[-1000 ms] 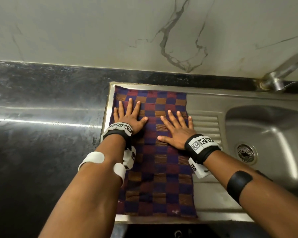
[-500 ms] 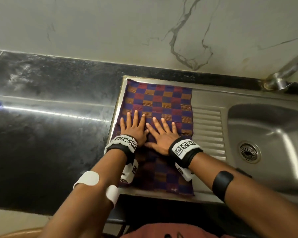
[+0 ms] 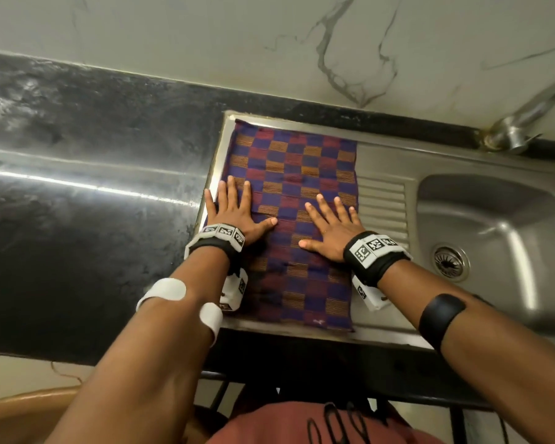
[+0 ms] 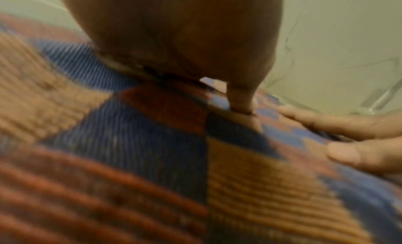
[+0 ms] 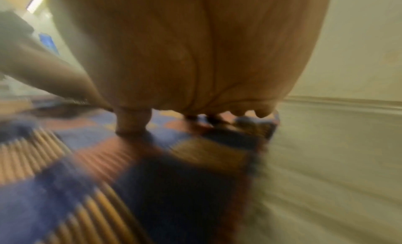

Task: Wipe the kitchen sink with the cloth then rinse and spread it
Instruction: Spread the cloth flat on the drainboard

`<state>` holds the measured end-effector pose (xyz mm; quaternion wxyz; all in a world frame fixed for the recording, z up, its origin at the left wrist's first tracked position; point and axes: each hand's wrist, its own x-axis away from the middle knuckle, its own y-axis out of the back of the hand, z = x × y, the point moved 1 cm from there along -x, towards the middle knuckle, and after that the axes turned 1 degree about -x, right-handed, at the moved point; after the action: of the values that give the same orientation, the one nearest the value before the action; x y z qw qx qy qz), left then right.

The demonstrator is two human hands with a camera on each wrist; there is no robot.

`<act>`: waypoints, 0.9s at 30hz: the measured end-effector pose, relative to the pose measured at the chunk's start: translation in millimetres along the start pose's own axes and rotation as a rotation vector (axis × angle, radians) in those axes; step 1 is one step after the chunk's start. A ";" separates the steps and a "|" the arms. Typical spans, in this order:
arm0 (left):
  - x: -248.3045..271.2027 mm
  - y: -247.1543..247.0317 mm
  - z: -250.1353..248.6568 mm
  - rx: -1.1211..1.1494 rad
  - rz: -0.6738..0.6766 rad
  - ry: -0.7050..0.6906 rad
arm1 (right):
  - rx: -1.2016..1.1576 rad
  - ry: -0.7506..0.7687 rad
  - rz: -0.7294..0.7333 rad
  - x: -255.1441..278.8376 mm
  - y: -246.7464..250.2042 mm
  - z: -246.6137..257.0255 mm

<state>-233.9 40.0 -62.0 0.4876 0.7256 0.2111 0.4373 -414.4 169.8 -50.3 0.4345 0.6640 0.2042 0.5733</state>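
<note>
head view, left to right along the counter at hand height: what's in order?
Black counter → left hand → checked cloth → right hand → ribbed drainboard → sink basin, its drain at the near left.

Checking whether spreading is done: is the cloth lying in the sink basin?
No, the cloth lies flat on the drainboard beside the basin, under both hands.
</note>
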 end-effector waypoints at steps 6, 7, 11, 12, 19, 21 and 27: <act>4.2 15.3 -10.3 -0.134 0.013 -0.163 | 0.039 0.209 -0.048 35.5 5.7 63.4; 4.1 11.6 -11.2 -0.081 0.062 -0.117 | 0.026 0.225 0.010 39.0 -3.7 76.9; 0.8 -2.4 -5.3 -0.027 0.106 -0.051 | 0.050 0.185 0.095 47.8 -42.7 92.2; -0.3 -2.5 -2.7 -0.019 0.109 -0.053 | 0.067 0.183 0.084 53.1 -48.0 86.2; -0.4 -1.4 1.2 -0.052 0.068 -0.084 | 0.057 0.124 0.055 78.9 -64.5 65.2; 8.9 1.4 -4.7 -0.103 0.007 -0.097 | 0.026 0.102 0.053 76.2 -62.4 75.2; 68.3 -10.0 -23.3 -0.022 -0.054 -0.078 | -0.048 0.066 0.006 75.8 -54.1 91.6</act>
<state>-216.2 106.5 -38.4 0.5152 0.7306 0.2068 0.3976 -296.5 225.8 -46.8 0.4415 0.6347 0.2027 0.6010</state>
